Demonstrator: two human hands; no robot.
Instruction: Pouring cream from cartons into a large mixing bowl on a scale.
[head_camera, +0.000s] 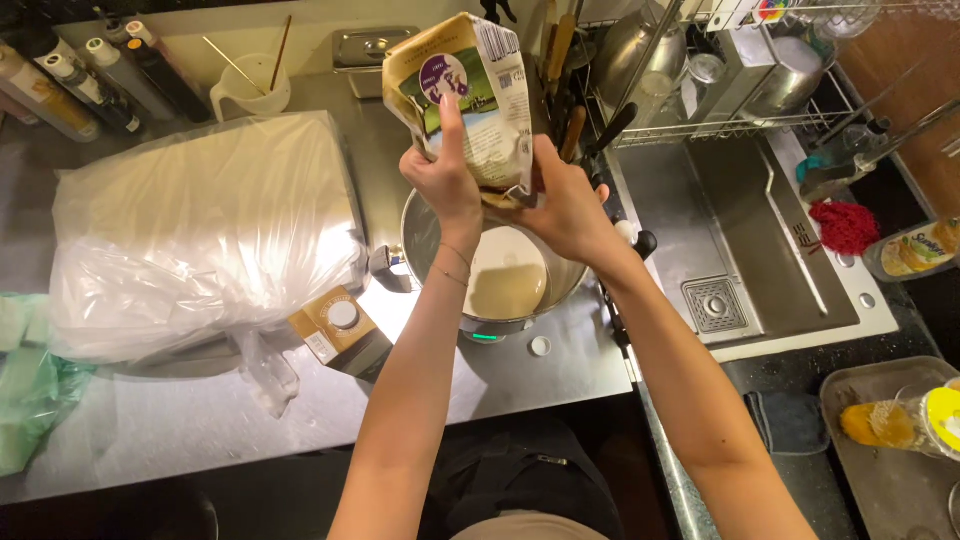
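Both hands grip a crumpled carton (465, 95) directly above a steel pot (490, 262) on the worktop (200, 420). The left hand (445, 180) closes around the carton's left side with the forefinger stretched up its printed face; the right hand (565, 205) pinches its lower right corner. The carton's long axis runs nearly upright, tilted slightly leftward at the top, its lower end pointing down into the pot, where pale cream-coloured liquid lies. Both hands sit equally close, at the carton's lower end. A smaller brown carton (335, 325) and a white cap (540, 346) lie beside the pot.
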